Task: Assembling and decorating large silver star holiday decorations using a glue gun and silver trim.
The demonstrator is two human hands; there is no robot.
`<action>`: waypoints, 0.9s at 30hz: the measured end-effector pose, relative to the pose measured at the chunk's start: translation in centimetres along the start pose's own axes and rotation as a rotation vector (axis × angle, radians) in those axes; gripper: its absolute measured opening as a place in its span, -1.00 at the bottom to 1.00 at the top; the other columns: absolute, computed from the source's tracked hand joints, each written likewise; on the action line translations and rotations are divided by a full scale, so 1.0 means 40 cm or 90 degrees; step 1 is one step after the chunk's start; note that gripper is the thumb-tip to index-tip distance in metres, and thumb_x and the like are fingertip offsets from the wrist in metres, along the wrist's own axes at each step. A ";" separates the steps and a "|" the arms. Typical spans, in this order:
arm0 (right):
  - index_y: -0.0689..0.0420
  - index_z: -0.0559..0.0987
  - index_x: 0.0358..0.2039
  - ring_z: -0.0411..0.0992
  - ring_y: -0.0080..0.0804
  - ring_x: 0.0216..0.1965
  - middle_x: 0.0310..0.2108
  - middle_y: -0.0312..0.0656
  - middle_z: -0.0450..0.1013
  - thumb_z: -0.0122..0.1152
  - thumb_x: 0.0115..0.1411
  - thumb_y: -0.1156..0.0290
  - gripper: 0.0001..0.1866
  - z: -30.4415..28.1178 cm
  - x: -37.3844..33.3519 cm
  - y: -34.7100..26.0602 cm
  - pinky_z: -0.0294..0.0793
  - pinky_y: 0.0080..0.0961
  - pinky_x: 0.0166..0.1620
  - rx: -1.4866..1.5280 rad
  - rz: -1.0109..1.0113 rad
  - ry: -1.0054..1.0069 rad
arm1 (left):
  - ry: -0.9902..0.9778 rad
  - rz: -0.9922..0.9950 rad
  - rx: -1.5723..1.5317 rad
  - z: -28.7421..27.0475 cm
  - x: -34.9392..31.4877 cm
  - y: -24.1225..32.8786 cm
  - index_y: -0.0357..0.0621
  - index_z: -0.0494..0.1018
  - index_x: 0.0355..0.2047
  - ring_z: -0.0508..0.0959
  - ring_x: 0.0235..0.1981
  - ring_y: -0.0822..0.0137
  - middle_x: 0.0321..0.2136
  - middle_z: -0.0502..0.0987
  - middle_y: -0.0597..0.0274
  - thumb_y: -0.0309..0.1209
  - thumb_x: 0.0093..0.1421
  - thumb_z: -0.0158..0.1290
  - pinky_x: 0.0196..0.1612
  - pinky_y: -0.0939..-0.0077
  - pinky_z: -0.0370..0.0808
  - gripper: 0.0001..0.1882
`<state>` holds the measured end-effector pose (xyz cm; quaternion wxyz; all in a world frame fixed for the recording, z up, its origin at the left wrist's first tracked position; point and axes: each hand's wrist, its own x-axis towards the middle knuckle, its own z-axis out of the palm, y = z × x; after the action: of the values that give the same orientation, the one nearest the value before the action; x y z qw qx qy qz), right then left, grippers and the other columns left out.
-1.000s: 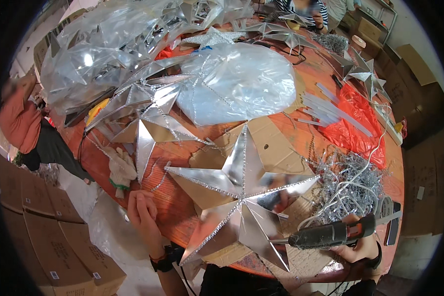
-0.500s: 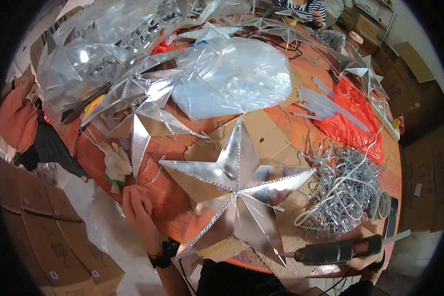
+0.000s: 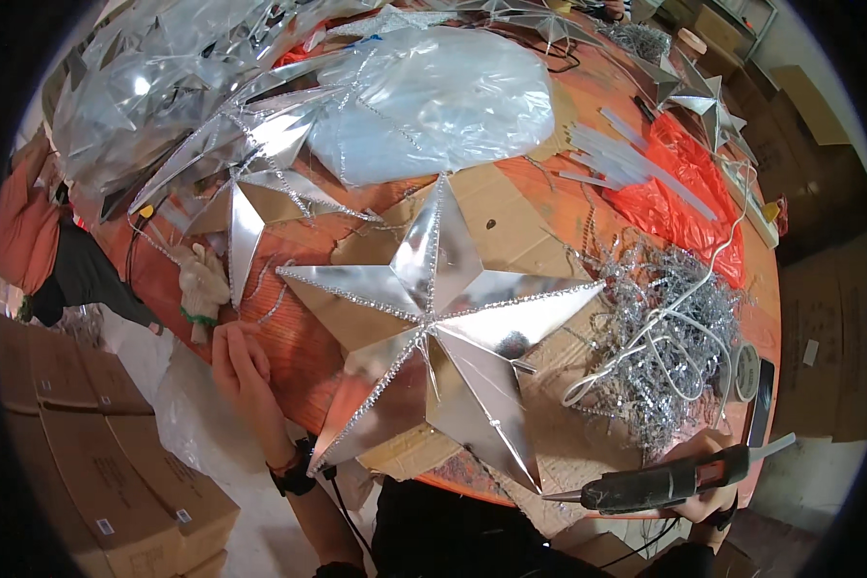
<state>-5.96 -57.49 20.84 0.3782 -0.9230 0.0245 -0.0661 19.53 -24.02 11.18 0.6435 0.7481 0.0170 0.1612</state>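
A large silver star (image 3: 477, 299) with faceted points lies on cardboard in front of me. Silver trim runs along several of its ridges; the ridge of the lower right point has only a thin line on it. In my right hand (image 3: 711, 496) is a black hot glue gun (image 3: 641, 486), a pale glue stick (image 3: 773, 447) protruding from its back. Its nozzle is at the tip of that lower right point. My left hand (image 3: 241, 361) is at the table's left edge, fingers curled in; whether anything is inside them is hidden.
Tangled silver garland (image 3: 660, 337) and a white cord (image 3: 684, 387) lie right of the star. Beyond are glue sticks (image 3: 636, 159) on a red plastic bag (image 3: 684, 217), a clear plastic bag (image 3: 453, 106) and another silver star (image 3: 246, 226). A glove (image 3: 202, 284) lies near my left hand.
The whole view has shifted, so the table's things appear higher and farther left. The glue gun's nozzle has come down the star's lower right point to its tip. My left hand stays curled.
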 end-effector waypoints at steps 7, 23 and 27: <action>0.18 0.53 -0.50 0.38 -0.35 -0.80 -0.81 -0.23 0.38 0.37 -0.24 0.32 -0.71 -0.001 0.009 0.014 0.28 -0.53 -0.69 0.066 -0.008 -0.021 | 0.000 0.016 -0.005 0.003 0.001 -0.007 -0.12 0.35 -0.43 0.01 -0.69 0.64 -0.73 0.06 0.50 -0.28 0.32 -0.22 -0.63 0.68 -0.08 -0.74; 0.22 0.52 -0.37 0.41 -0.22 -0.69 -0.61 -0.14 0.42 0.37 -0.09 0.29 -0.67 -0.006 0.022 0.039 0.37 -0.37 -0.59 0.138 -0.040 -0.125 | 0.027 0.040 0.032 0.005 -0.002 -0.002 -0.15 0.33 -0.44 0.00 -0.69 0.67 -0.72 0.05 0.50 -0.32 0.33 -0.24 -0.64 0.69 -0.09 -0.74; 0.27 0.50 -0.35 0.38 -0.18 -0.57 -0.55 -0.07 0.38 0.31 0.03 0.16 -0.61 -0.005 0.062 -0.001 0.35 -0.38 -0.49 0.076 0.033 -0.159 | 0.033 0.114 0.093 -0.024 -0.001 -0.047 -0.14 0.31 -0.43 -0.01 -0.68 0.65 -0.68 0.07 0.46 -0.30 0.32 -0.23 -0.63 0.70 -0.06 -0.76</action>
<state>-3.54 -57.82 21.27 0.4339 -0.8991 -0.0028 0.0580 19.56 -22.79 9.45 0.5698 0.7869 -0.0214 0.2357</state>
